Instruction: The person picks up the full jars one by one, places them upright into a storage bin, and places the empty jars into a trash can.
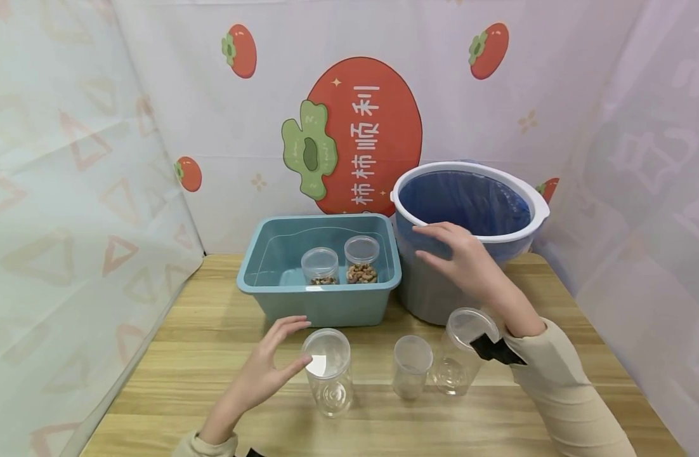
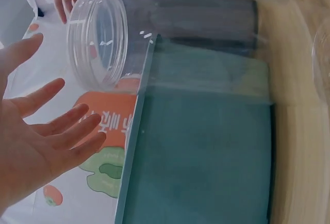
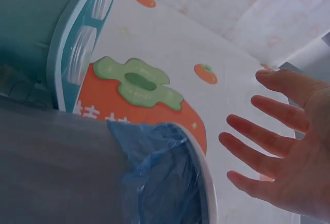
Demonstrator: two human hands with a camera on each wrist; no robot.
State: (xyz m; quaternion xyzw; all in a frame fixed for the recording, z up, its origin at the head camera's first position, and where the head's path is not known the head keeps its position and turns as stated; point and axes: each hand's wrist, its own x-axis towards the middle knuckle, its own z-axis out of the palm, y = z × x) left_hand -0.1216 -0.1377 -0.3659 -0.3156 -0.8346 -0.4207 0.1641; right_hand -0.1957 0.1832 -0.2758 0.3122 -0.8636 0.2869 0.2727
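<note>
**Three empty jars out, two filled jars in the bin**

Head view: three clear jars stand on the surface point(image 1: 212, 355), all empty. The left hand point(image 1: 269, 362), fingers spread and holding nothing, hovers beside the left jar point(image 1: 328, 371); the small jar point(image 1: 411, 367) and right jar point(image 1: 462, 352) stand nearby. The teal bin point(image 1: 321, 304) holds two nut jars point(image 1: 361, 260). The right hand point(image 1: 463, 260), open, hovers at the bucket point(image 1: 469, 190), lined with a blue bag.

Left wrist view: open fingers point(image 2: 62, 131) are just apart from the jar.

Right wrist view: straight fingers point(image 3: 268, 141) grip nothing.

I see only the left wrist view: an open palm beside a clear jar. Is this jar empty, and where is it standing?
Observer: The empty clear jar stands upright on the wooden table, just by the left hand.
Operator: Are there other jars?
Observer: Two more clear jars stand to its right; two jars with nuts sit in the teal tub.
Operator: And the other hand?
Observer: The right hand is open in front of the grey bin, holding nothing.
</note>
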